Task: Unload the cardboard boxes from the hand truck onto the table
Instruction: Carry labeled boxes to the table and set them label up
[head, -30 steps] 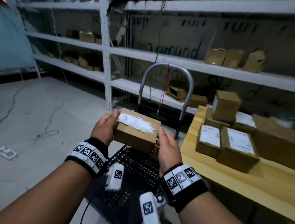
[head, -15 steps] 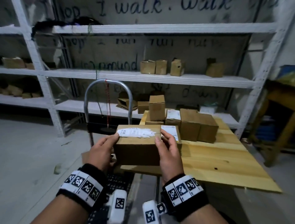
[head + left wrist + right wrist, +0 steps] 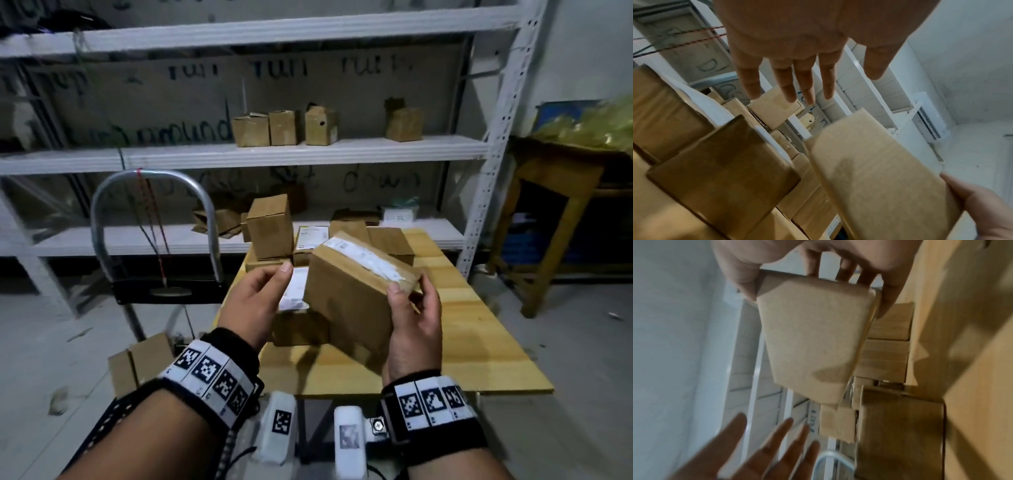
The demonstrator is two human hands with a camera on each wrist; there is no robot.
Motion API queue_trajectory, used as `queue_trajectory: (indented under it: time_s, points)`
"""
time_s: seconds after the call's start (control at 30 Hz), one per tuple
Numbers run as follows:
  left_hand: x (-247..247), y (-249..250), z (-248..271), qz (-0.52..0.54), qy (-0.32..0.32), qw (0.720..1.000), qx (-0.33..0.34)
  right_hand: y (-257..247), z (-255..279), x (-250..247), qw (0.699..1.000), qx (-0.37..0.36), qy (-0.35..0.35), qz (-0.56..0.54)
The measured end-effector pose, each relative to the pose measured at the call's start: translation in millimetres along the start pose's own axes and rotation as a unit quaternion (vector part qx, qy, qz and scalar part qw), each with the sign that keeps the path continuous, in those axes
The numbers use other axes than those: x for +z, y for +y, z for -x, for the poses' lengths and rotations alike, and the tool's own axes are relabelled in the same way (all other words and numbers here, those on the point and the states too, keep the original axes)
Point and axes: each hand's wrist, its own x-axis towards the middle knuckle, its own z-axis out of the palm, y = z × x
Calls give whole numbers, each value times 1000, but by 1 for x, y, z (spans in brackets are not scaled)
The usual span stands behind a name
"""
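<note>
My right hand point(image 3: 416, 318) grips a flat cardboard box point(image 3: 352, 294) with a torn white label, tilted above the wooden table point(image 3: 472, 329); the same box point(image 3: 813, 337) fills the right wrist view, thumb and fingers round its end. My left hand point(image 3: 255, 305) hovers just left of the box with straight fingers point(image 3: 789, 81), holding nothing. Several cardboard boxes point(image 3: 270, 226) sit at the table's far end. The hand truck point(image 3: 154, 236) stands left of the table with one box point(image 3: 140, 363) by its deck.
White metal shelving point(image 3: 274, 154) runs behind the table and carries several small boxes point(image 3: 284, 126). A wooden stool or table point(image 3: 555, 219) stands at the right. Grey concrete floor point(image 3: 51, 342) lies to the left.
The box has swung right over the table and tilted up. My left hand has let go of it; only my right hand holds it now.
</note>
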Motion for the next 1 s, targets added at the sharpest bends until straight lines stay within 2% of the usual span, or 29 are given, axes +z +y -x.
queue_trajectory:
  time_s: [0.1,0.17,0.27,0.37,0.47,0.63,0.9,1.0]
  points:
    - [9,-11,-15,-55,14,998,16,2,-14,-11,997,17,73,37]
    - [7,-23,-28,-131,20,991,32,9,-19,-15,986,16,102,128]
    - [2,-44,-43,-185,8,983,8,21,-21,-10,960,36,106,256]
    - [-4,-63,-50,-255,-11,967,-10,31,-22,-2,944,66,79,314]
    - [-7,-76,-54,-302,-25,953,4,38,-23,2,937,62,48,341]
    - [-10,-74,-53,-351,-52,935,16,58,-27,5,947,64,13,315]
    - [-11,-68,-50,-368,-64,927,20,58,-26,12,945,62,34,321]
    - [-10,-66,-48,-351,-61,934,23,48,-16,16,941,67,41,330]
